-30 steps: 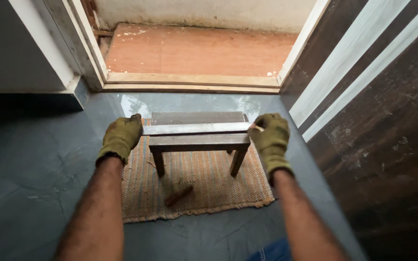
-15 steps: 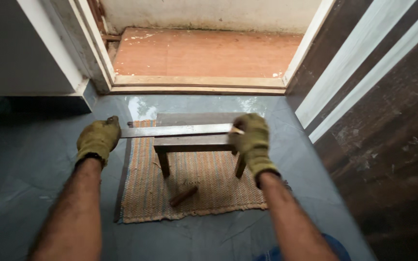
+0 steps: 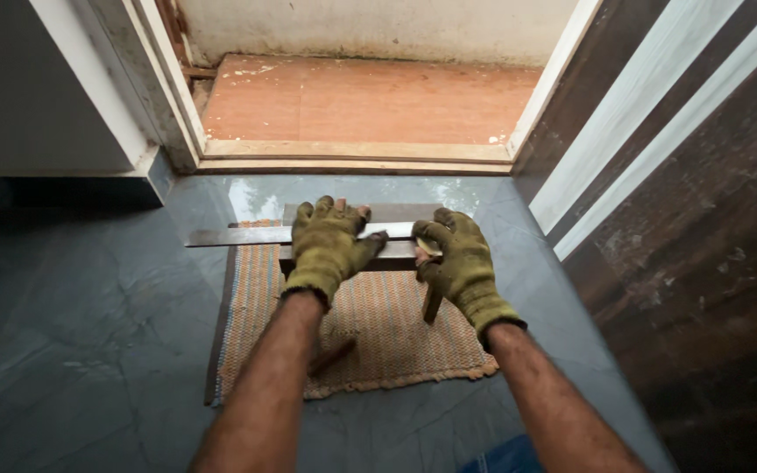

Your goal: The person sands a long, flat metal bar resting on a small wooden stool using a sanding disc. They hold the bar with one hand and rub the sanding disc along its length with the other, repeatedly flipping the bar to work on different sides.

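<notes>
Both gloved hands press on a flat metal bar [image 3: 229,236] lying across a small wooden stool [image 3: 400,256]; left hand [image 3: 328,245] spread flat, right hand [image 3: 459,263] curled over the bar's end; stool stands on a woven mat [image 3: 378,333]

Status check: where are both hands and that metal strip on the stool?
Left hand flat on metal strip, pressing it to wooden stool. Right hand grips strip's right end. Stool on woven mat; stick lies beneath.
</notes>
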